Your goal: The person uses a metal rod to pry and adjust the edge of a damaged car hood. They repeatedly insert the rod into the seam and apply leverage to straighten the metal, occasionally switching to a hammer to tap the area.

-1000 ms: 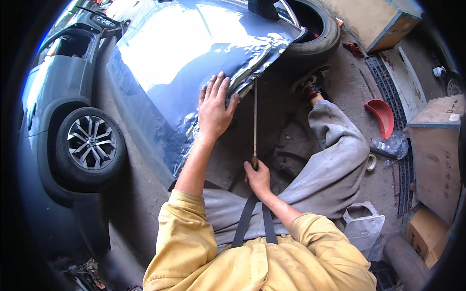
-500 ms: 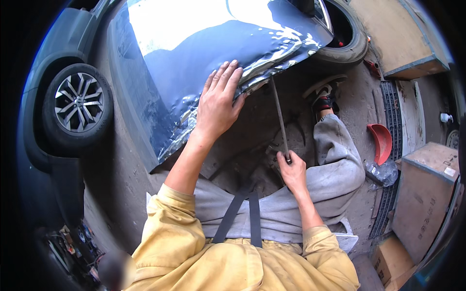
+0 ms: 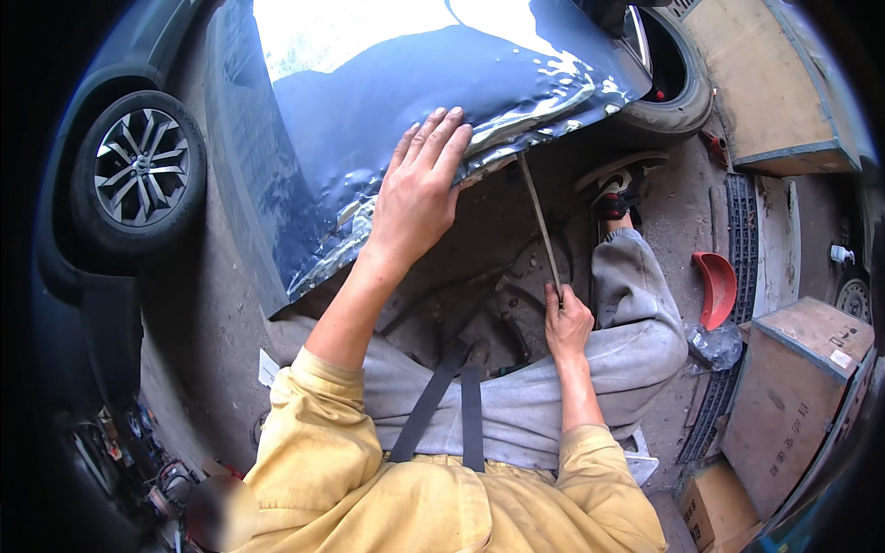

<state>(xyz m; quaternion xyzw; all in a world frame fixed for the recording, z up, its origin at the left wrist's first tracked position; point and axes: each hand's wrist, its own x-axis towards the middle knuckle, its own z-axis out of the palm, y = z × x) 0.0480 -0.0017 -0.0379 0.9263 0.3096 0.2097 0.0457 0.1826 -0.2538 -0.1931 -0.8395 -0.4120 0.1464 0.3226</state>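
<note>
Glossy blue sheet-metal panel, rippled edge, under and ahead of left hand, palm down, fingers extended. Thin straight rod slants from panel's edge into right hand, fist closed round it. Curved red piece right of that hand.

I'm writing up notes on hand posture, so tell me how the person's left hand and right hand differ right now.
The left hand rests on the blue car panel, while the right hand grips a thin metal rod. The left hand is outstretched and fairly flat; the right hand is curled closed. The left hand sits higher in the picture than the right hand. Both are bare.
</note>
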